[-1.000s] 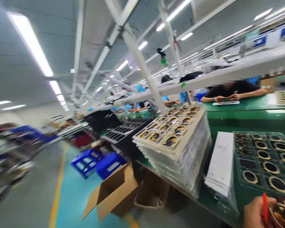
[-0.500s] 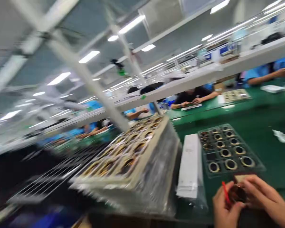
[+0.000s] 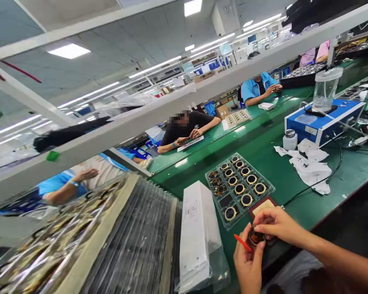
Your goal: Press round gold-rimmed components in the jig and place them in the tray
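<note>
My left hand holds a round, dark-faced part with a shiny rim, perhaps a watch case. A red pointed stick also sits between its fingers, angled up to the left. My right hand pinches the same round part from the other side. Just beyond my hands lies a dark red pad with a cream block on it. A clear plastic tray with several gold-rimmed round parts lies ahead of them; one visible pocket is bare.
On the left stand a long white box and a tall stack of trays. A blue machine, a small bottle, crumpled tissues and a black cable are on the right. Co-workers sit across the green bench.
My view has swung to the right, bringing the blue machine and tissues into the picture. Both hands still hold the round part, and the red stick stays in my left hand.
</note>
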Demonstrator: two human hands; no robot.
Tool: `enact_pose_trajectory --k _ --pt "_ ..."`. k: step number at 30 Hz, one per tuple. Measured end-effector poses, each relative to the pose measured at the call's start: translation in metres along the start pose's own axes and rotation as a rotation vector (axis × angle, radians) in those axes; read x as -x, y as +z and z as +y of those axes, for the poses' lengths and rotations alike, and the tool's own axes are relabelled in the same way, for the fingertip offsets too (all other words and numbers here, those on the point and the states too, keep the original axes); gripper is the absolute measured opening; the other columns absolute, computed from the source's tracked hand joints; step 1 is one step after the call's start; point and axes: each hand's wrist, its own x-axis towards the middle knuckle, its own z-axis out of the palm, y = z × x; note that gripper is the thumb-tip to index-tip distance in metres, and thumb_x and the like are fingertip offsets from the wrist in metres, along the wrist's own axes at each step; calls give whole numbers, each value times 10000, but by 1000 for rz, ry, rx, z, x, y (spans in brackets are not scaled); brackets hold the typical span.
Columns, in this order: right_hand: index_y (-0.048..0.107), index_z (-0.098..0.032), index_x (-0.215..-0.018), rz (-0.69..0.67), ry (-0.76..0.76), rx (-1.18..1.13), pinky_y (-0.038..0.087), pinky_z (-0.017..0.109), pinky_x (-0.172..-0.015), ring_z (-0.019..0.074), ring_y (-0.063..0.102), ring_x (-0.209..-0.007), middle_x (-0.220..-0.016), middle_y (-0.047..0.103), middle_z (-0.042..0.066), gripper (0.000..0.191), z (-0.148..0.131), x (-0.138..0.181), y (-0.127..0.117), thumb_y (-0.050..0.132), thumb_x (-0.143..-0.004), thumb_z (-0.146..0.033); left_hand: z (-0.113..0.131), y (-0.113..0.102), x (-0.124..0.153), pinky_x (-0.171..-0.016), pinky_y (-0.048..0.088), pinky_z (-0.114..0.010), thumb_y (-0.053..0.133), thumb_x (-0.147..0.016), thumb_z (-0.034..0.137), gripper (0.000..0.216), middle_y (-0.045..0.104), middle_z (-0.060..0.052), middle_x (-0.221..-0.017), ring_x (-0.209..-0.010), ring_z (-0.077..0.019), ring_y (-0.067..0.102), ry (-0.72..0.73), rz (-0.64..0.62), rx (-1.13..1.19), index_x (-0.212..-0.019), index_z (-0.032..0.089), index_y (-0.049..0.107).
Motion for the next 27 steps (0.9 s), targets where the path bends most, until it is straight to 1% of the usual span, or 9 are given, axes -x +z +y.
enact_pose_trajectory --k 2,3,6,8,11,15,19,22,27 --pt "641 -189 -771 2 -21 7 434 233 -489 109 533 -556 -689 633 -8 435 -2 -1 0 836 -614 -544 4 -4 -2 -947 574 -347 784 -767 438 516 669 -147 -1275 -1133 -275 665 -13 -53 -22 -1201 172 701" --pt "641 -188 -764 0 -33 16 425 229 -467 104 522 -537 -684 632 -8 425 -3 -1 1 832 -617 -538 5 -5 -3 -949 573 -349 785 -767 430 510 674 -143 -1265 -1133 -274 665 -12 -57 -26 -1199 174 701" --pt "642 -186 -761 7 -47 50 412 224 -409 86 480 -458 -655 624 -16 409 -3 -2 1 810 -638 -537 9 -3 -3 -947 574 -354 795 -751 438 504 689 -140 -1227 -1113 -273 673 -13 -19 -12 -1167 168 711" --pt "642 -184 -773 16 -45 60 425 224 -399 86 490 -445 -658 629 -16 412 -2 -2 1 804 -643 -541 12 0 -2 -940 578 -356 799 -746 433 501 695 -137 -1205 -1093 -267 681 -28 -25 17 -1160 166 704" --pt "641 -181 -788 19 -37 65 443 219 -400 99 533 -481 -697 646 -3 431 -1 -1 1 804 -641 -552 18 4 0 -923 583 -336 774 -781 415 466 696 -124 -1185 -1060 -238 692 -27 -32 61 -1169 175 684" --pt "643 -184 -792 3 -11 85 445 221 -399 121 562 -522 -713 654 8 431 -2 0 2 797 -651 -561 23 5 1 -920 581 -318 740 -819 389 389 699 -113 -1151 -1047 -217 689 -2 -32 53 -1141 177 684" --pt "634 -188 -768 -6 -57 94 433 226 -443 125 568 -549 -708 660 12 390 -4 1 4 794 -666 -529 24 5 2 -893 589 -315 728 -824 371 325 710 -101 -1091 -1000 -210 701 17 -13 68 -1076 171 688" --pt "629 -188 -745 -11 -85 107 439 239 -487 131 578 -578 -706 660 15 345 -4 1 5 789 -670 -484 25 6 2 -863 599 -315 737 -807 366 321 716 -104 -1053 -964 -214 709 35 10 60 -1047 159 688" --pt "627 -191 -744 -15 -97 120 431 241 -501 120 566 -567 -696 660 5 272 -3 1 5 763 -683 -419 24 7 2 -800 614 -297 748 -788 368 340 718 -110 -1028 -926 -212 718 34 21 82 -1043 152 684"
